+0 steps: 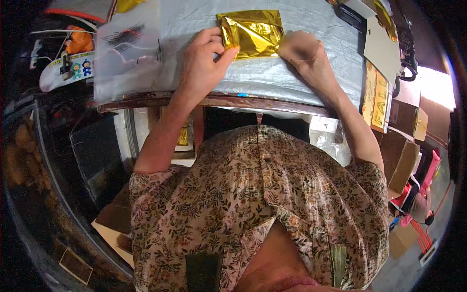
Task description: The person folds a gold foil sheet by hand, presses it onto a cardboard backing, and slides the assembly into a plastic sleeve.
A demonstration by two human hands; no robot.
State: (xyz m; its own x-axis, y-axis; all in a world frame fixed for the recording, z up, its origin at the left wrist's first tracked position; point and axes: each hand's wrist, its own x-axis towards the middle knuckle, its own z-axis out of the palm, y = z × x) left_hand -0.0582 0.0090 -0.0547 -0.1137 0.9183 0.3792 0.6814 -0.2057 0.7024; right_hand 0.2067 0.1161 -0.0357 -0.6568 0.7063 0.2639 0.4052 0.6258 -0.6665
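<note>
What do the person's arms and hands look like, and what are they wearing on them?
The left hand is bare, with no glove. The right hand is partly blurred, but no glove shows. Both forearms are bare too. The short sleeves are tan with a dark leaf-and-flower print.

At the bench's [214, 101] left end we've got a clear plastic sheet [116, 73] with dark print, plus something orange [79, 43] near a white piece [51, 82] with little cartoon figures [87, 67]. Over on our right there's a black object [351, 18], a yellow printed panel [377, 109], cardboard boxes [400, 160], and another person [419, 204] farther back.
</note>
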